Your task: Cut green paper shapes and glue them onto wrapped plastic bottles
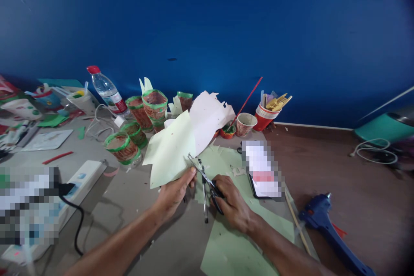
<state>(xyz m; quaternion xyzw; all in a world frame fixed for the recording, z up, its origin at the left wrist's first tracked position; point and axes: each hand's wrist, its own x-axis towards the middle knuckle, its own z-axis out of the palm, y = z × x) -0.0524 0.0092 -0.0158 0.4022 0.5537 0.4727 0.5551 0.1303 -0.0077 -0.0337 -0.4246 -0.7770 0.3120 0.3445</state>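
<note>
My left hand (176,192) is closed on a pale green sheet of paper (173,146), pinching its lower right edge between thumb and fingers. The sheet is held up off the table at a tilt. In my right hand (231,202) is a pair of scissors (205,176), its black handles wrapped by my fingers. The blades look parted and reach the paper's edge close to my left thumb. Under the scissors a pen (205,200) lies on the table. Behind the sheet is a pinkish white paper (208,118) with a ragged edge.
Brown and green painted cups (155,105) and a water bottle (108,90) stand at the back left. A power strip (80,185) lies left. Rightward are a phone (261,170), a stack of red cups (265,118) and a blue glue gun (333,228). Green paper (239,246) covers the front.
</note>
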